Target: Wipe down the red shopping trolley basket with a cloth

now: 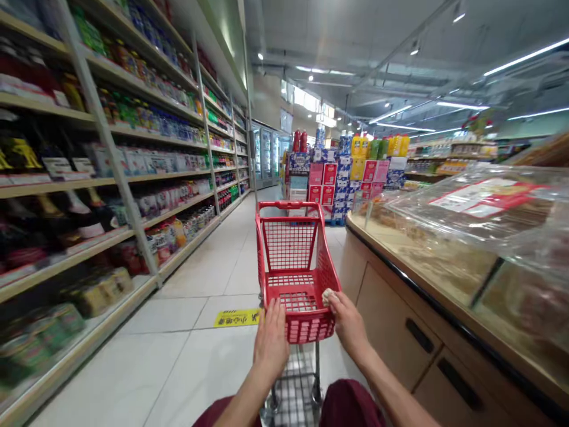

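Note:
A red plastic shopping cart [291, 243] stands directly in front of me, its mesh basket holding nothing that I can see. My left hand [272, 338] lies on the near left corner of the basket, fingers stretched out flat against the rim. At the near right corner, my right hand [349, 323] is closed in a pinch on a small crumpled white wad [328, 296] that looks like tissue. That hand is against the basket's right rim; whether it also grips the rim is hidden.
Drink shelves [151, 142] line the aisle's left side. To the right runs a wooden display counter [391, 296] with clear plastic covers [480, 190]. Stacked cartons [329, 184] stand ahead. A yellow floor sticker [235, 318] lies left of the cart on white tiles.

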A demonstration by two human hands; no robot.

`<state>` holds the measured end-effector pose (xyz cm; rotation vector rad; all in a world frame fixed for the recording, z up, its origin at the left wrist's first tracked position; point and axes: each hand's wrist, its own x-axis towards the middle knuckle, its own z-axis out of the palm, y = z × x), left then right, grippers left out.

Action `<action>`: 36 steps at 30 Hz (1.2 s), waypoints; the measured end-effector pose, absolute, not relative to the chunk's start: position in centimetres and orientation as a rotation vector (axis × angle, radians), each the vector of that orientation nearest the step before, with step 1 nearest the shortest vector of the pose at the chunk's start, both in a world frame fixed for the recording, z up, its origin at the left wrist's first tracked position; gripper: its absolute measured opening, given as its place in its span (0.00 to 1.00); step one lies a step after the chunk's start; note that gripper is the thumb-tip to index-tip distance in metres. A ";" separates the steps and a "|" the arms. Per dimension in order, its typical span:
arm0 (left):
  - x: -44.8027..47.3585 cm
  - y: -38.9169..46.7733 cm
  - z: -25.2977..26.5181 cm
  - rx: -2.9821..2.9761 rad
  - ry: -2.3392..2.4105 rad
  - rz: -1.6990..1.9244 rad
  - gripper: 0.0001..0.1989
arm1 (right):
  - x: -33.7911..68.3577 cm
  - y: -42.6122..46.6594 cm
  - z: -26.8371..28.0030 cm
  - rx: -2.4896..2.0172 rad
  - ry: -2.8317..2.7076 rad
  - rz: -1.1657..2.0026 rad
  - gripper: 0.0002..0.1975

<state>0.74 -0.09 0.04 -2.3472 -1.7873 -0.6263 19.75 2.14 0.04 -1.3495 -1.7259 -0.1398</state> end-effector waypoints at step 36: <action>3.2 0.3 0.5 -2.596 -1.699 -0.604 0.32 | 24.7 2.0 1.0 -1.647 -1.873 -0.296 0.20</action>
